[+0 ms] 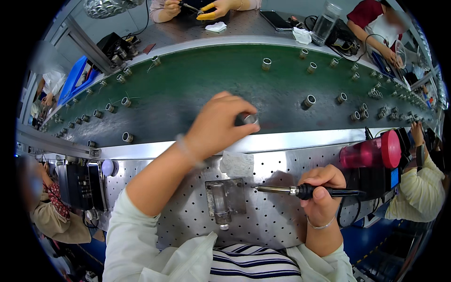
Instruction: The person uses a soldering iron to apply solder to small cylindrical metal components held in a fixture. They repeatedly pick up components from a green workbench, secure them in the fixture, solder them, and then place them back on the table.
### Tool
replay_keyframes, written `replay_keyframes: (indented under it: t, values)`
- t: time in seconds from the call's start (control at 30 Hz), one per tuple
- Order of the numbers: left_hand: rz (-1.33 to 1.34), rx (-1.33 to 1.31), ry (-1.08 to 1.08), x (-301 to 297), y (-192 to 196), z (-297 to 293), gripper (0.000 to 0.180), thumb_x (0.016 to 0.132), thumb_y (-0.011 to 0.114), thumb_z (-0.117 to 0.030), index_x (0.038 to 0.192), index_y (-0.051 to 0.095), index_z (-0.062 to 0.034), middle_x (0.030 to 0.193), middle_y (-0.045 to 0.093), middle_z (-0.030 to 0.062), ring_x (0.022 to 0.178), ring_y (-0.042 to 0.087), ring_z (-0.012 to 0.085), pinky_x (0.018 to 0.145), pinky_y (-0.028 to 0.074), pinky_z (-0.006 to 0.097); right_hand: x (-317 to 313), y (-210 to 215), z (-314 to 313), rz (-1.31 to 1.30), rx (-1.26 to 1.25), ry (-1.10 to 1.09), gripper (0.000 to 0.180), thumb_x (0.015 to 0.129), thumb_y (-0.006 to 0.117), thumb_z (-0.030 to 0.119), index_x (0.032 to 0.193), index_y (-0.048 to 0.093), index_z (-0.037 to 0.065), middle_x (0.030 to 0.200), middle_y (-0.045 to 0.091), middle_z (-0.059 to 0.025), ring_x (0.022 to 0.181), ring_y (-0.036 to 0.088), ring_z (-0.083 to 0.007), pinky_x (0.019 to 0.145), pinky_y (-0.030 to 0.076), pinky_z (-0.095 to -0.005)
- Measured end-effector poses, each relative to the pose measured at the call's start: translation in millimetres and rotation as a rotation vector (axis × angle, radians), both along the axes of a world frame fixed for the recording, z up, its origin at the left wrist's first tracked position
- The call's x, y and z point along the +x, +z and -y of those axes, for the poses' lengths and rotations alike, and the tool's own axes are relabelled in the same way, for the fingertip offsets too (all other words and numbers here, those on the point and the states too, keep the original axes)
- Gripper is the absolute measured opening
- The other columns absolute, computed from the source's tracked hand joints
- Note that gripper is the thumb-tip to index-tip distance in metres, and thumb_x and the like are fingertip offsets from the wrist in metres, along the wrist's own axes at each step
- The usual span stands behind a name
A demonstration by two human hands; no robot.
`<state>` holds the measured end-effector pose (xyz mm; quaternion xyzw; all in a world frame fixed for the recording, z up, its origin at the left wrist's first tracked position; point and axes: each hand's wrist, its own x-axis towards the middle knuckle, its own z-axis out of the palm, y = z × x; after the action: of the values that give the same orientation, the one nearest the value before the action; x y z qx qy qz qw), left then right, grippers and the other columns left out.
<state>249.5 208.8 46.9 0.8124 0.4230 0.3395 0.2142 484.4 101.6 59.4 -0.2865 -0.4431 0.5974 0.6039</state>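
- Right hand (322, 190): near right, fingers curled tight around the black handle of a soldering iron (300, 190), tip pointing left over the perforated metal bench (277, 221).
- Metal jig (224, 197): bolted to the bench, just left of the iron's tip.
- White cloth scrap (237, 163): just beyond the jig.
- Red container (373, 151): lying on its side, right of the bench.
- Left hand (218, 124): reaching far over the bench edge, fingertips pinching a small metal cylinder (248, 119), seemingly resting on the green belt (188, 89).
- Other small cylinders (307, 101): scattered along the belt, well apart.
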Motion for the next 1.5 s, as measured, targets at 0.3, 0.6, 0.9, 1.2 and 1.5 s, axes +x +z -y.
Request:
replay_keyframes:
  t: [0.3, 0.6, 0.9, 1.2, 1.5]
  values:
    - [0.511, -1.064, -0.137, -62, 20, 69, 0.023, 0.072, 0.075, -0.008, 0.089, 0.067, 0.0043, 0.084, 0.066, 0.0077, 0.076, 0.06, 0.0115, 0.069, 0.046, 0.022, -9, -1, 2, 0.019, 0.021, 0.042, 0.02, 0.078, 0.069, 0.011, 0.083, 0.057, -0.003, 0.068, 0.06, -0.0116, 0.048, 0.055, -0.011, 0.047, 0.044, -0.0198]
    - [0.655, -1.104, -0.362, -55, 6, 88, 0.045, 0.077, 0.073, -0.027, 0.112, 0.061, 0.0002, 0.098, 0.06, 0.0056, 0.09, 0.053, 0.0117, 0.076, 0.045, 0.025, -14, -2, 1, 0.137, 0.042, 0.026, 0.027, 0.082, 0.066, 0.023, 0.079, 0.051, 0.0, 0.059, 0.051, -0.0058, 0.042, 0.043, -0.0081, 0.042, 0.035, -0.0202]
    - [0.943, -1.206, -0.109, -45, 1, 121, 0.046, 0.068, 0.073, 0.005, 0.112, 0.058, 0.0058, 0.112, 0.058, 0.0154, 0.098, 0.06, 0.0199, 0.078, 0.052, 0.026, -13, -7, 6, 0.077, 0.048, 0.173, 0.018, 0.074, 0.071, 0.004, 0.081, 0.058, -0.007, 0.066, 0.059, -0.0128, 0.048, 0.056, -0.0149, 0.046, 0.045, -0.0225]
    - [1.113, -0.991, -0.104, -39, -2, 125, 0.034, 0.066, 0.073, 0.008, 0.098, 0.067, -0.0011, 0.108, 0.057, 0.019, 0.097, 0.06, 0.0249, 0.08, 0.052, 0.03, -15, -10, 3, 0.126, 0.106, 0.184, 0.023, 0.071, 0.076, 0.007, 0.08, 0.06, -0.006, 0.061, 0.06, -0.0119, 0.047, 0.056, -0.0164, 0.046, 0.044, -0.0237]
    - [1.042, -0.87, -0.19, -37, -8, 125, 0.018, 0.065, 0.074, 0.007, 0.079, 0.07, -0.0025, 0.109, 0.055, 0.0193, 0.1, 0.056, 0.0246, 0.092, 0.045, 0.037, -10, -15, 1, 0.162, 0.159, 0.228, 0.026, 0.067, 0.077, 0.004, 0.082, 0.059, -0.007, 0.065, 0.061, -0.0137, 0.05, 0.056, -0.0182, 0.047, 0.043, -0.025]
